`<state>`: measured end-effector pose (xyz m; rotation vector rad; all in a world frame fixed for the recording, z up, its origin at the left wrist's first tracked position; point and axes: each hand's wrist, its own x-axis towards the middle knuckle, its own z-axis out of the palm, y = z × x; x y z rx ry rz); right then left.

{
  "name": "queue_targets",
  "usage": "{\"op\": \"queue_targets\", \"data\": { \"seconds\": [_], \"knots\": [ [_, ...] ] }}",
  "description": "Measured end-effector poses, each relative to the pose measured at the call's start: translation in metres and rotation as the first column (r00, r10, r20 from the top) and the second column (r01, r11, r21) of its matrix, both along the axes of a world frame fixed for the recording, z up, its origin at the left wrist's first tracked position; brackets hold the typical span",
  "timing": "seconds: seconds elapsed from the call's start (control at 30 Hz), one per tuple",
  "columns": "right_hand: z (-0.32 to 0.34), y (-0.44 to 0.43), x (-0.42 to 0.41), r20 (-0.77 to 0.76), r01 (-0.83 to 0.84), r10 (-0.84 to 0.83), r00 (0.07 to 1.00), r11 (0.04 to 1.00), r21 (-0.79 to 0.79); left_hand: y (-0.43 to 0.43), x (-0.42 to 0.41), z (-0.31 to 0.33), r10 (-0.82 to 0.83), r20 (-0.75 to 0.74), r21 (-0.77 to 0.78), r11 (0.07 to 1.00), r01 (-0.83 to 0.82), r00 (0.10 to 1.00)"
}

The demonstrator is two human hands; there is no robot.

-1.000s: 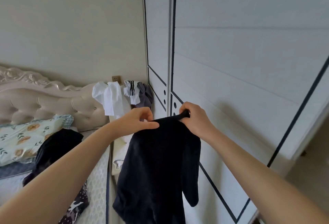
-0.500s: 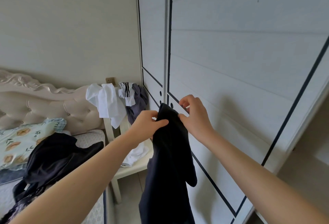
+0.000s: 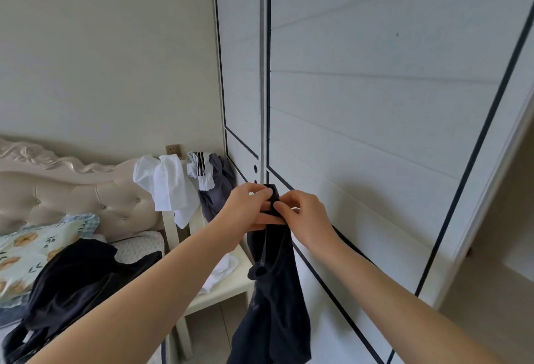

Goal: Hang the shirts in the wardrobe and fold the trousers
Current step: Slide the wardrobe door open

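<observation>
A dark navy garment (image 3: pixel 274 300) is hanging in mid-air before the closed wardrobe door (image 3: pixel 375 132), bunched at its top. The left hand (image 3: pixel 245 209) and right hand (image 3: pixel 303 219) are both pinching that top edge. More clothes are lying on the bed (image 3: pixel 138 245) and draping the chair (image 3: pixel 219 288).

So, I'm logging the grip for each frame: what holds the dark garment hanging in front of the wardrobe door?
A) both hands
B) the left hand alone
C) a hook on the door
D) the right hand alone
A: the left hand and the right hand both pinch the bunched top of the dark garment, which hangs down in front of the wardrobe door.
</observation>
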<state>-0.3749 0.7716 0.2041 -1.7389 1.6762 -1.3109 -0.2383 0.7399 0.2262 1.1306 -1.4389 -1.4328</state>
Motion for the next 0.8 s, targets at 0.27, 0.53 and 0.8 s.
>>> {"op": "queue_targets", "data": {
  "seconds": [0.27,0.53,0.8],
  "knots": [
    [0.014,0.0,-0.007,0.213,-0.205,0.184,0.96,0.975,0.083,-0.018,0.026,-0.005,0.076,0.403,-0.373,0.924,0.087,0.912],
    [0.027,0.001,-0.01,0.237,-0.28,0.247,0.94,0.953,0.118,-0.024,0.03,-0.004,-0.108,0.478,-0.255,0.933,0.255,0.872],
    [0.034,0.007,-0.026,0.033,-0.254,0.252,0.967,0.947,0.198,-0.022,0.044,0.023,-0.144,0.516,-0.303,0.892,0.336,0.845]
  ]
}}
